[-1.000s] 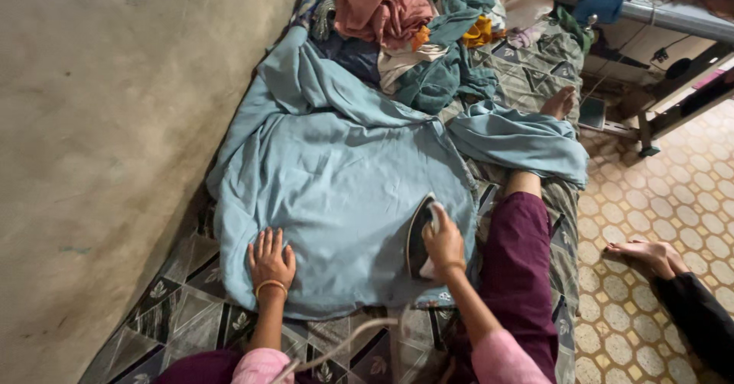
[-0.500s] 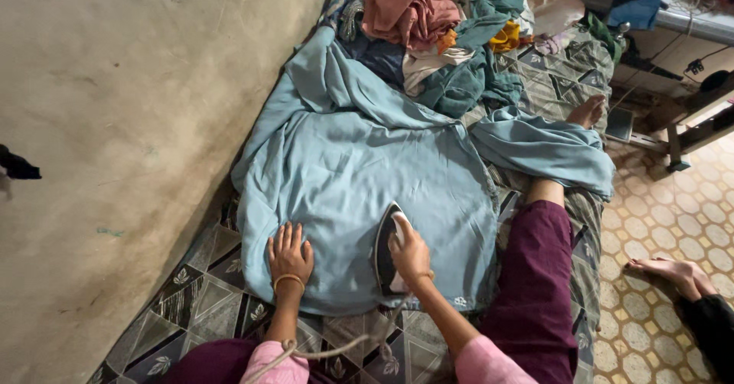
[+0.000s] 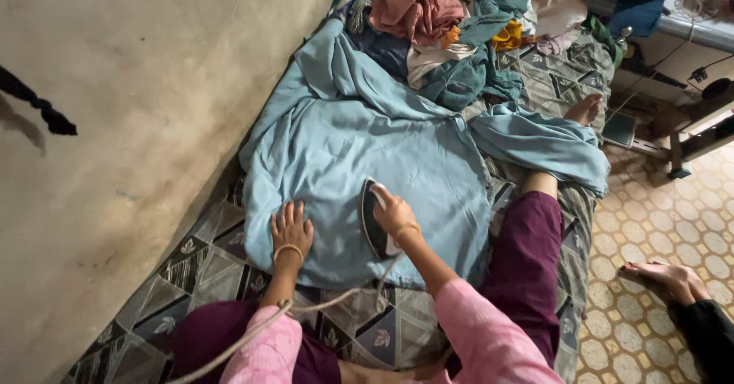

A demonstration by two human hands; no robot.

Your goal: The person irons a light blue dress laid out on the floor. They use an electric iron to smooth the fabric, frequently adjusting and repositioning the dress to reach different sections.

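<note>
So the dark flat-soled electric iron (image 3: 372,219) sits sole-down on the big light blue cotton garment (image 3: 359,162), roughly in the lower middle of it; the right hand (image 3: 394,212) is on top of the iron with its fingers (image 3: 380,197) curled tight around the handle; the iron's pale cord (image 3: 306,311) trails back toward the person's lap. The left hand (image 3: 291,231) lies flat on the same cloth just beside the iron, fingers (image 3: 289,214) spread a little and pressed down, a thin gold bangle (image 3: 288,249) on the wrist.

The garment is spread over a patterned grey and black mattress cover (image 3: 199,277) on the floor, right along a plain beige wall (image 3: 115,124); the person's leg in dark maroon trousers (image 3: 527,261) stretches out on the right side. Past the far end of the cloth there's a heap of mixed crumpled clothes (image 3: 443,24), pinkish, teal and yellow; someone else's bare foot (image 3: 661,277) rests on the tiled floor (image 3: 657,200).
</note>
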